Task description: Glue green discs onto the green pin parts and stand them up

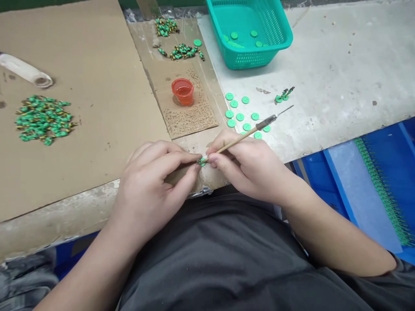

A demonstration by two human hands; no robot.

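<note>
At the front edge of the table, my left hand [155,181] pinches a small green piece [202,161] between thumb and forefinger. It looks like a green disc with a tiny figure on it, but the fingers hide most of it. My right hand [249,166] grips a thin wooden stick [238,140] with a dark wrapped end and a fine needle pointing up to the right. The stick's lower end meets the green piece, close to the left fingertips. Several loose green button-like discs [240,117] lie just beyond my right hand.
A red cup [183,91] of liquid stands on spotted cardboard [194,116]. Behind is a teal basket [249,60] with green discs. Green-and-yellow small figures pile up [45,119] at left, near a white roll [26,70]. Two figures on discs [282,98] stand right. Blue crates [327,181] sit below.
</note>
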